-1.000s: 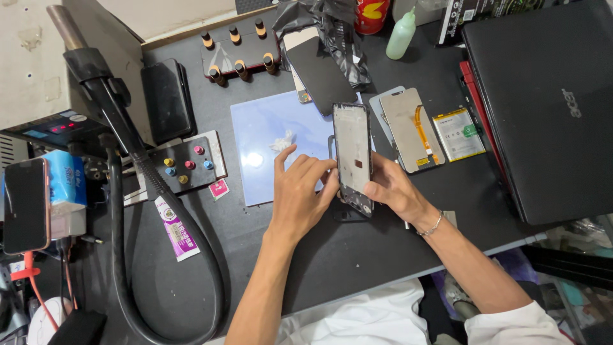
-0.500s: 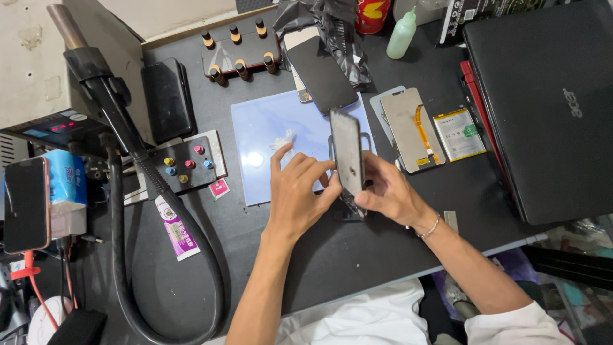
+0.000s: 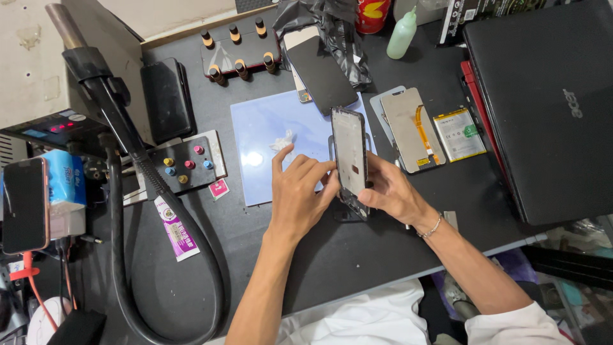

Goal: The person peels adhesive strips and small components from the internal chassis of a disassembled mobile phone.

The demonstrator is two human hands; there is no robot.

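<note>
Head view, looking down on a dark workbench [image 3: 357, 268]. Both hands meet at centre on a phone frame [image 3: 350, 156], a thin dark rectangle with its middle cut out. Frame tilted up on edge, lower end down toward the bench, long axis running away from the person.

Right hand [image 3: 393, 191]: grasping the frame's lower part from the right side, fingers wrapped behind it. Metal bracelet at the wrist.

Left hand [image 3: 299, 191]: closed loosely, fingertips pinching at the frame's left edge, index finger raised. Frame lies just right of this hand, between the two hands; both touch it, neither clearly nearer.

Beyond the left hand: pale blue mat [image 3: 268, 137] with a small white wad [image 3: 282, 140] on it. Beyond the right hand: a detached screen panel [image 3: 412, 128] with orange flex, then a battery [image 3: 458, 134] beside it. Far right of the right hand, a closed black laptop [image 3: 549, 102]. Well left of the left hand: black hose [image 3: 128, 255], small block with coloured knobs [image 3: 182, 165].
</note>
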